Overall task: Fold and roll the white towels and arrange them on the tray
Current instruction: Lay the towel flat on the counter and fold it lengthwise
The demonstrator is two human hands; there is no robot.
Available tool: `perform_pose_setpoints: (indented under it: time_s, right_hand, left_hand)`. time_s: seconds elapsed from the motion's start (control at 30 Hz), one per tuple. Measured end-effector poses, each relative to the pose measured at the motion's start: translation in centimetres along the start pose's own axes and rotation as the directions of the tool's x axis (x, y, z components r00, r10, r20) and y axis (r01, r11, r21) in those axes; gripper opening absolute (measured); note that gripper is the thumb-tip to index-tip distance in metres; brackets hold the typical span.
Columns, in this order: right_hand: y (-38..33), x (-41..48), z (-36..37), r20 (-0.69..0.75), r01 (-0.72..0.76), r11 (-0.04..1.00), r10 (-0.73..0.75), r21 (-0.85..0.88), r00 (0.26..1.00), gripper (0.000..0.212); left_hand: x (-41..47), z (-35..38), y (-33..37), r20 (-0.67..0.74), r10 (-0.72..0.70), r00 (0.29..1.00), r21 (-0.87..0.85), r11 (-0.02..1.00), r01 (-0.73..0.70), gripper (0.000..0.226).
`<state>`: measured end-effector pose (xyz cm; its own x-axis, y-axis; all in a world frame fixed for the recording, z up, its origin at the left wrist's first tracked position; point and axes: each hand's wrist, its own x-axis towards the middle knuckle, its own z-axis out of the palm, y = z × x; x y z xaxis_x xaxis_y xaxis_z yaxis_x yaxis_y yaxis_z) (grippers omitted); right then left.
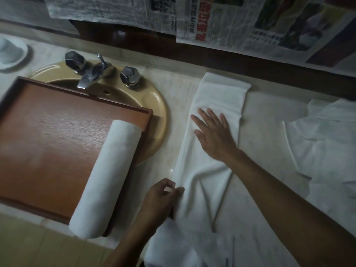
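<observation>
A long white towel [217, 97], folded into a narrow strip, lies on the pale counter and hangs over its near edge. My right hand [213, 132] presses flat on the middle of the strip with straight fingers. My left hand [163, 197] pinches the strip's left edge near the counter's front. A brown wooden tray [48, 132] sits over the sink at the left. One rolled white towel [107, 176] lies along the tray's right side, its near end sticking out past the tray's rim.
A tan sink [156, 105] with a chrome faucet [90, 74] and two knobs lies under the tray. More white towels [323, 139] are heaped at the right. Newspaper sheets [231, 22] hang on the wall behind. A white dish [11, 54] stands far left.
</observation>
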<state>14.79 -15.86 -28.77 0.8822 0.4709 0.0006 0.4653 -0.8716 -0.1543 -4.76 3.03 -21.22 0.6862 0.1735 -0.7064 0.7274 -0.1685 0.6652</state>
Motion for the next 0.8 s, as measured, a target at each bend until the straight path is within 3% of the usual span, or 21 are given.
perform_pose_setpoints:
  time_s: [0.17, 0.3, 0.37, 0.47, 0.57, 0.67, 0.73, 0.8]
  right_hand:
    - [0.3, 0.8, 0.0, 0.006, 0.001, 1.0, -0.001, 0.002, 1.0, 0.054]
    - [-0.9, -0.2, -0.2, -0.092, -0.069, 0.996, 0.074, 0.057, 0.993, 0.054]
    - [-2.2, -2.0, 0.1, -0.162, -0.026, 0.993, 0.045, 0.115, 0.986, 0.051]
    - [-3.6, -4.5, 0.8, -0.058, 0.026, 0.991, -0.019, 0.129, 0.998, 0.054]
    - [-3.0, -4.4, 0.7, 0.036, 0.026, 0.997, -0.029, 0.079, 0.999, 0.06]
    - [-2.6, -3.8, 0.4, 0.047, 0.034, 0.997, -0.037, 0.071, 0.998, 0.061]
    - [-2.6, -3.8, 0.5, 0.043, 0.03, 0.999, -0.032, 0.045, 0.999, 0.061]
    - [-2.5, -3.8, 0.5, 0.033, 0.035, 0.999, -0.035, 0.015, 0.999, 0.06]
  left_hand:
    - [1.4, 0.4, -2.0, -0.254, 0.082, 0.964, 0.161, 0.986, -0.042, 0.028]
    - [1.6, 0.7, -2.3, -0.266, 0.11, 0.958, 0.149, 0.986, -0.072, 0.028]
    - [1.5, 0.7, -2.4, -0.257, 0.135, 0.957, 0.172, 0.981, -0.092, 0.026]
    - [0.6, 1.1, -2.3, -0.239, 0.159, 0.958, 0.161, 0.979, -0.123, 0.021]
    - [-1.0, 1.8, -2.4, -0.085, 0.093, 0.992, -0.018, 0.995, -0.095, 0.044]
    - [-2.4, 2.1, -2.9, 0.289, -0.006, 0.957, -0.234, 0.969, 0.076, 0.036]
    - [-3.2, 1.0, -2.6, 0.517, -0.014, 0.856, -0.172, 0.978, 0.119, 0.01]
    - [-3.1, -0.6, -2.5, 0.636, -0.02, 0.771, 0.011, 1.0, 0.017, 0.009]
